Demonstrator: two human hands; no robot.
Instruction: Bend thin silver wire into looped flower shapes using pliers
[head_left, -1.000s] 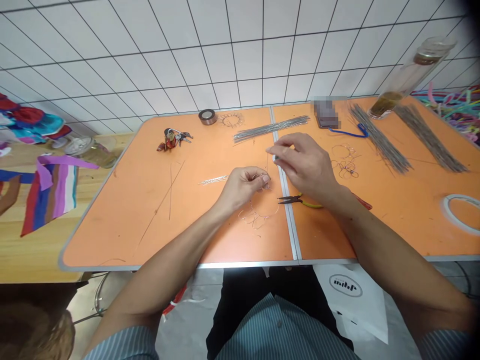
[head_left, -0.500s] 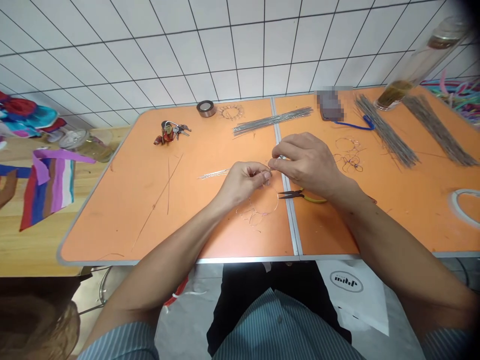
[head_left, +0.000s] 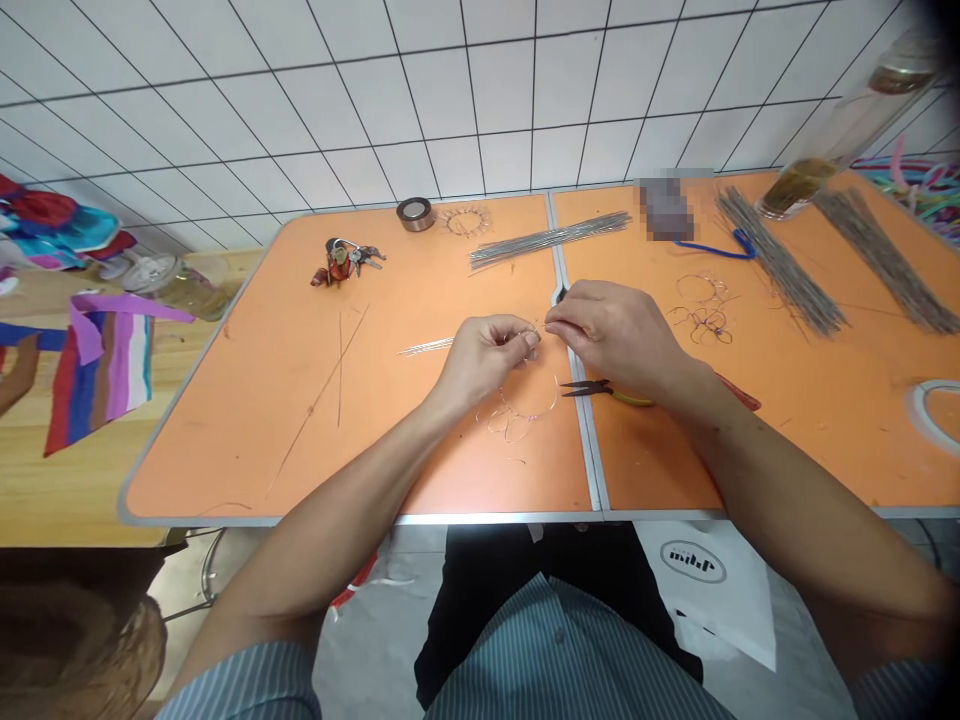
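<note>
My left hand pinches the top of a thin looped wire piece that hangs down to the orange table. My right hand meets it fingertip to fingertip and pinches a fine wire end at the same spot. Small pliers with yellow handles lie on the table just under my right wrist.
A bundle of straight wires lies beyond my hands. More wire bundles and wire loops are to the right. A tape roll, keys and a tall jar stand farther back. A white tape ring sits at right.
My right hand came down and left from a raised position until its fingertips met my left hand's. The left hand stayed nearly still with the wire piece.
</note>
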